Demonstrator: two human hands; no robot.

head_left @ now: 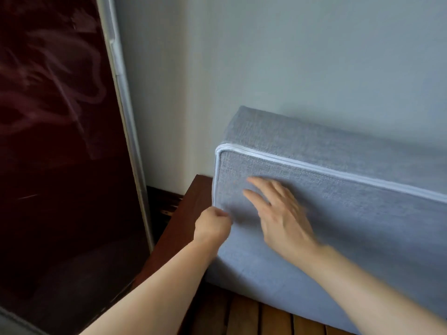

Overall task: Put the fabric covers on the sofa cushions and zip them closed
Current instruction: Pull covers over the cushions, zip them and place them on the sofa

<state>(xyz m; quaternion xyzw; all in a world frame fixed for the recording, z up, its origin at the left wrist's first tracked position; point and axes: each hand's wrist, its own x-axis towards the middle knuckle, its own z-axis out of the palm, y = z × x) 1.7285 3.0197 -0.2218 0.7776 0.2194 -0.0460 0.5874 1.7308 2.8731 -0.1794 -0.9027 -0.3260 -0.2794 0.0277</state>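
A blue-grey fabric-covered cushion point(338, 213) stands on edge on a wooden slatted sofa frame point(254, 315), leaning against the wall. A white zipper line point(314, 166) runs along its upper front edge and bends down the left corner. My left hand point(211, 226) is curled at the cushion's left edge and pinches something small there, where the zipper runs; the pull itself is hidden by my fingers. My right hand point(278, 213) lies flat on the cushion's front face with fingers spread and straight, pressing the fabric.
The dark wooden armrest point(183, 213) of the frame sits just left of the cushion. A dark reddish panel with a pale frame point(60, 165) leans at the left. A plain grey wall point(290, 56) stands behind.
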